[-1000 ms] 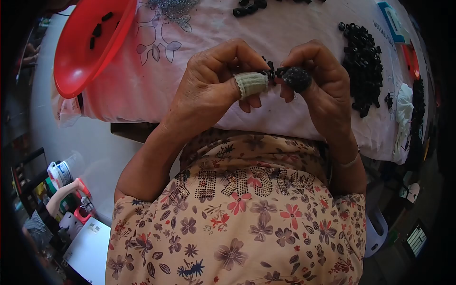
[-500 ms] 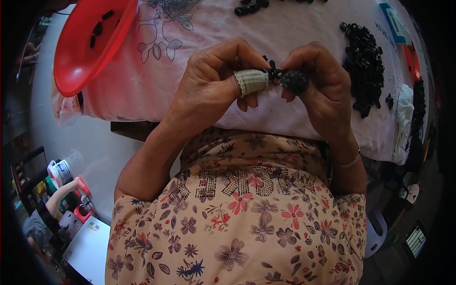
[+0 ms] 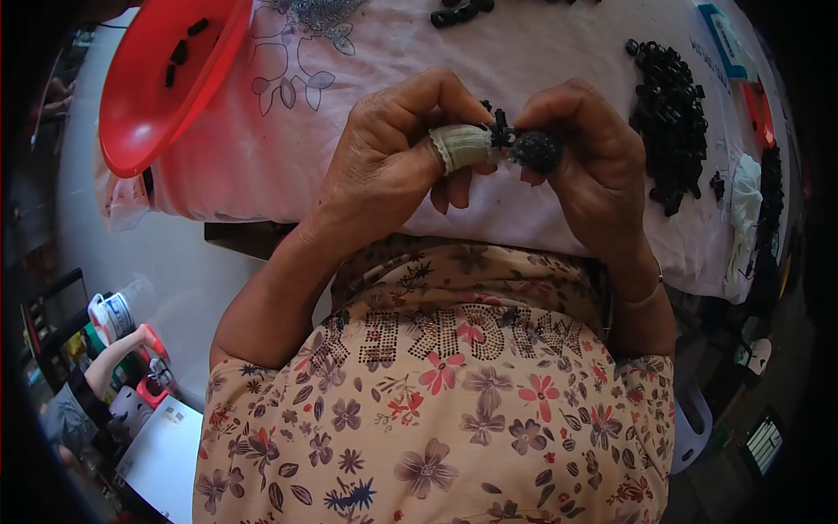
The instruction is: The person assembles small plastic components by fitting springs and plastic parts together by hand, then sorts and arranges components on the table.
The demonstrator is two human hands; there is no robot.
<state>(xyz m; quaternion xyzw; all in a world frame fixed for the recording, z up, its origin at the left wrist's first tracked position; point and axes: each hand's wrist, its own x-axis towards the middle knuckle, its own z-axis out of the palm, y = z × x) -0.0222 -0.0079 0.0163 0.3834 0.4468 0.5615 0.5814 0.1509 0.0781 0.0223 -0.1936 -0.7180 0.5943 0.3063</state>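
My left hand (image 3: 388, 153) pinches a small black part (image 3: 499, 131) in front of my chest, a ribbed cream cover (image 3: 463, 147) on its thumb. The part looks like a plastic piece with short prongs; its exact kind is too small to make out. From the other side my right hand (image 3: 595, 153) closes on the part's right end, its thumb tip wrapped in a dark, speckled cover (image 3: 535, 152). The thumbs hide much of what lies between the fingertips. To the right of my right hand lies a heap of small black pieces (image 3: 668, 122) on the cloth.
A red bowl (image 3: 131, 140) with several black pieces tilts at the upper left. A pink patterned cloth (image 3: 297, 157) covers the table. More black pieces (image 3: 463, 13) lie at the back. At the right are a blue-white box (image 3: 726, 44) and a white bundle (image 3: 744, 205).
My fingertips have shifted slightly, and more of the black part shows between them. My right thumb has moved a little to the left.
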